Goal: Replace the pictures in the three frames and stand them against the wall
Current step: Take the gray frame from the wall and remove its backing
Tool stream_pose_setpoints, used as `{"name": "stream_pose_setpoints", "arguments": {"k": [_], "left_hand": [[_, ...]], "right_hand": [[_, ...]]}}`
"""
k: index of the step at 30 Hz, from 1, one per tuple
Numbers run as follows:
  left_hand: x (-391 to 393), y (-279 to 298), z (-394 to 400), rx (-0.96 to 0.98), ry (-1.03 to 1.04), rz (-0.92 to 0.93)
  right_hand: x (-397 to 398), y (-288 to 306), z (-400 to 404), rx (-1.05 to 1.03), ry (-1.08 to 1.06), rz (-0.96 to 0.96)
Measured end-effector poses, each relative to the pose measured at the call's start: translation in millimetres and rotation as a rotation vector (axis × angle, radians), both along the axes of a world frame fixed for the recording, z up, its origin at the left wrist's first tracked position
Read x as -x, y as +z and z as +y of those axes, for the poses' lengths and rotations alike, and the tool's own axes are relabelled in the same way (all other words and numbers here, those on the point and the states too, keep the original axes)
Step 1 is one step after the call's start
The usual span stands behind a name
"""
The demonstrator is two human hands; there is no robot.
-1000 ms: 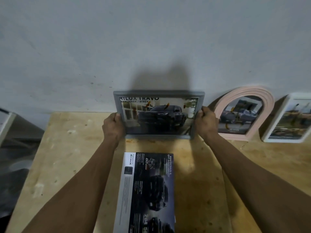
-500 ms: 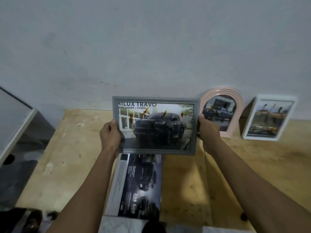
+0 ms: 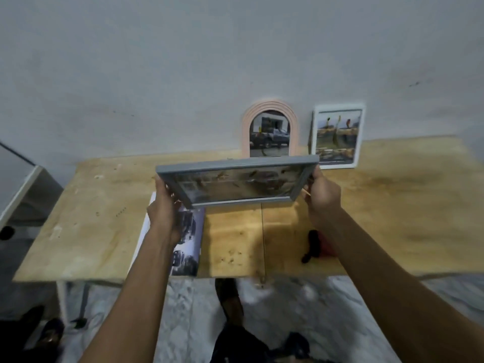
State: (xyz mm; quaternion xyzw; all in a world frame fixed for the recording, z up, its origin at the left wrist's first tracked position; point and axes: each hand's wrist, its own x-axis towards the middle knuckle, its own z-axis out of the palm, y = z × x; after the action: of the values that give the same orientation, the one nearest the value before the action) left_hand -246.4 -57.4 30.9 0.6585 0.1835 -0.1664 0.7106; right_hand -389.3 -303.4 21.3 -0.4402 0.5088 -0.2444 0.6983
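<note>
- Grey frame [image 3: 237,183] tipped nearly flat at centre frame, lifted above the wooden table [image 3: 392,200].
- Left hand [image 3: 163,205] and right hand [image 3: 320,196] each clasp an end.
- Pink arched frame [image 3: 269,128] and white frame [image 3: 336,136] lean on the wall behind.

Dim room, bare grey wall [image 3: 183,61].
Pale wooden counter [image 3: 91,205] meets it at 12 o'clock; marbled floor [image 3: 301,310] lies at 6.
</note>
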Motion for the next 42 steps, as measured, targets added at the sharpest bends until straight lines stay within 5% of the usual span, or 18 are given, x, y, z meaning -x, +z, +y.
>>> {"name": "stream_pose_setpoints", "arguments": {"k": [7, 13, 28, 36, 42], "left_hand": [[44, 6, 10, 0.24, 0.004, 0.08], [37, -9, 31, 0.239, -0.157, 0.156], [7, -106, 29, -0.262, -0.271, 0.174], [8, -159, 23, -0.533, -0.372, 0.129], [19, -171, 14, -0.538, -0.411, 0.126]], "right_hand": [[49, -12, -6, -0.195, 0.07, -0.063], [66, -34, -4, -0.249, 0.175, -0.128], [54, -118, 30, 0.058, 0.307, 0.418], [56, -146, 36, 0.147, 0.362, 0.388], [57, -161, 35, 0.286, 0.388, 0.415]]}}
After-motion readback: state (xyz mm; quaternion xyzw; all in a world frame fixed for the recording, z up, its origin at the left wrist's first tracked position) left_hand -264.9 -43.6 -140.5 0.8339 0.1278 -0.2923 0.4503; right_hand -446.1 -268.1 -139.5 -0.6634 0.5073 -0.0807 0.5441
